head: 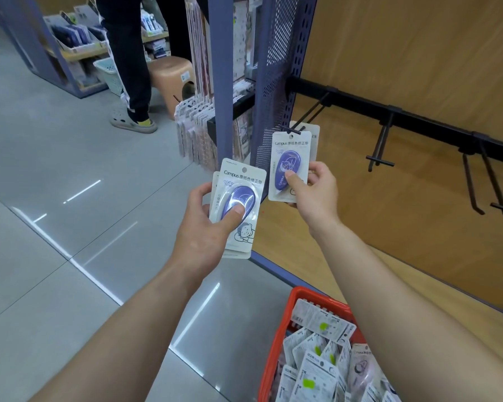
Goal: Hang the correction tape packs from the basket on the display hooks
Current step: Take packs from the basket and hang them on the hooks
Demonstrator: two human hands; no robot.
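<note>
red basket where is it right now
In the head view the red basket sits at the bottom right, beside the wooden display wall and under the right forearm.

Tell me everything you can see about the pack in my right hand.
The pack is a white card with a purple correction tape under a clear blister, printed Campus, round hole on top. It is held upright, the hole at the tip of a black hook, in front of another pack. The right hand pinches its lower part, thumb on the front.
</note>
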